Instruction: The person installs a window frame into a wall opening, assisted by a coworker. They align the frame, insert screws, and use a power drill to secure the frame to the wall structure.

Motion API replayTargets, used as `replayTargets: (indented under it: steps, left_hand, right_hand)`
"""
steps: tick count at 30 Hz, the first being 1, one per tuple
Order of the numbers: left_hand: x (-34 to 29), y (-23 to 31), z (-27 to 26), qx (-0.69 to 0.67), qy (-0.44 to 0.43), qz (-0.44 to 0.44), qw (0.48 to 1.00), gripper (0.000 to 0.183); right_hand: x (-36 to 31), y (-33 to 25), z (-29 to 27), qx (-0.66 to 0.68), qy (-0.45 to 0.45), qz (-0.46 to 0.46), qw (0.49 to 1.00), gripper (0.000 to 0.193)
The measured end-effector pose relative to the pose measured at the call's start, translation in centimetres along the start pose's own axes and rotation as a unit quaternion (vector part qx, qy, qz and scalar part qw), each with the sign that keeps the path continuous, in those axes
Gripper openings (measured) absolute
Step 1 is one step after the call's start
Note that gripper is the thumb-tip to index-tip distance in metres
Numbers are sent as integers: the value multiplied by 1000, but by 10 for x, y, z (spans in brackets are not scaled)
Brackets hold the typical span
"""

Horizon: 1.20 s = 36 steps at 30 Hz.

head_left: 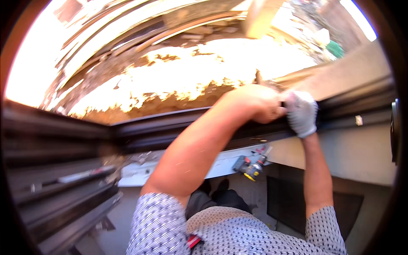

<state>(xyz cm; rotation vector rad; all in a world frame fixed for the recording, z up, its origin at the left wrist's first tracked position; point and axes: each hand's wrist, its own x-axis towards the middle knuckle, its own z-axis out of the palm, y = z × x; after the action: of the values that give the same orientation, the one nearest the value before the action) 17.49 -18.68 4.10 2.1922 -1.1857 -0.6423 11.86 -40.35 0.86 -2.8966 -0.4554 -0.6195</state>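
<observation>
Above the dark window frame (165, 129), both my arms reach to the right of centre. My left hand (264, 104) is curled closed beside the other, its outline washed out by sun. A white knit glove covers my right hand (301, 114), which is closed in a fist over the frame's top edge. Between the two hands a small dark bit shows, too small to name; my fingers hide whatever they grip. Below them, a cordless drill (255, 168) with a yellow ring lies on the white sill (221, 165).
Beyond the frame is sunlit ground with long planks (187, 32) and a wooden post (259, 19). At left, a slim pale tool (87, 175) rests on the dark rails. A dark panel (289, 197) stands low on the right, beneath a beige surface (357, 157).
</observation>
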Motion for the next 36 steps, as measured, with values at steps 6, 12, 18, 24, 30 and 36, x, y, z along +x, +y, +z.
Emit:
replayTargets:
  steps: [6,12,18,24,30,36]
  left_hand:
    - [8,15,-2,21,-27,-53,998,54]
    - [4,24,-2,42,-22,-79,996,53]
    - [1,24,-2,-33,-20,-84,996,44]
    - [4,26,-1,-37,-17,-82,996,46]
    - [7,27,-3,-44,-30,-82,995,46]
    - [9,34,-5,-39,-45,-99,993,45]
  right_hand:
    - [1,4,-9,8,79,1,997,43]
    - [-5,0,-9,34,99,14,994,43]
    - [-3,-4,-8,35,48,45,997,48]
    - [-4,0,-2,54,70,33,996,49]
    - [-5,2,-1,57,85,35,994,48]
    - [-6,4,0,59,69,32,995,47]
